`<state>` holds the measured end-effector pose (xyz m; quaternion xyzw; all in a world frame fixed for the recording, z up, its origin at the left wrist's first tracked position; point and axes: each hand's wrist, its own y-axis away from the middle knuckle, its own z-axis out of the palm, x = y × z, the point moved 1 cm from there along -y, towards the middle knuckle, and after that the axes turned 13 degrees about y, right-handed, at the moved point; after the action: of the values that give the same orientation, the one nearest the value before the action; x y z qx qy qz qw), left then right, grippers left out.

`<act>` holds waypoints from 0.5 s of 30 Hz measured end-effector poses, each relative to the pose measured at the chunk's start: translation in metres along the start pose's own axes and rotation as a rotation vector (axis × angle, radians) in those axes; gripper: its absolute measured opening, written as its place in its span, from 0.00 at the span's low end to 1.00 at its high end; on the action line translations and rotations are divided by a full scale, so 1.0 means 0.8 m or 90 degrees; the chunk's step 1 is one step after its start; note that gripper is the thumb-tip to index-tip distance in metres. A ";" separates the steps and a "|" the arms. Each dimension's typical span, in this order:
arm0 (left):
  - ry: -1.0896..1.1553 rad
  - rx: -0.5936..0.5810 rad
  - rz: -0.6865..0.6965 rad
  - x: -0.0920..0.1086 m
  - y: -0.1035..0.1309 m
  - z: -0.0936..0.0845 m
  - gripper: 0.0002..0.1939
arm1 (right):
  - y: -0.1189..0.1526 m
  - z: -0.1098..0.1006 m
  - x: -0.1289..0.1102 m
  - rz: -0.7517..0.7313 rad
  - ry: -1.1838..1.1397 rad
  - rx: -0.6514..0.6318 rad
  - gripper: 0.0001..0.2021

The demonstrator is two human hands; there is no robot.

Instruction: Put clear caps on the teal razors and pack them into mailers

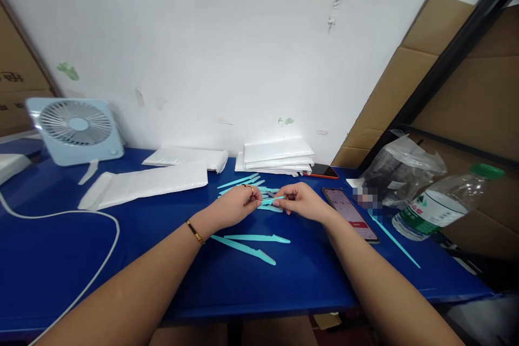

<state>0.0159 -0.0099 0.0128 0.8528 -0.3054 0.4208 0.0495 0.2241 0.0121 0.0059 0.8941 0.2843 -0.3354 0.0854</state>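
While the left hand (235, 206) and right hand (298, 200) appear to pinch opposite ends of a turquoise razor (268, 201) above the blue table (308, 281), more razors (239, 181) lie just behind at 10 o'clock, partly hidden. 2 loose razors (257, 238) rest at 7 o'clock, white packets (278, 154) are stacked at 12, and a phone (351, 213) lies at 3, beside the right arm (379, 275). So thin a handle could twist if the pinch loosens, dropping it among the others. I cannot tell whether its blade is covered; a bare edge could nick skin. A careless sideways reach could knock the phone.
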 end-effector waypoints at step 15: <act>-0.015 -0.012 0.013 0.002 0.001 -0.006 0.12 | 0.001 -0.008 0.003 -0.025 -0.063 -0.017 0.17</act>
<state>0.0131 -0.0097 0.0171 0.8538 -0.3189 0.4084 0.0496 0.2290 0.0146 0.0092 0.8693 0.3016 -0.3772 0.1050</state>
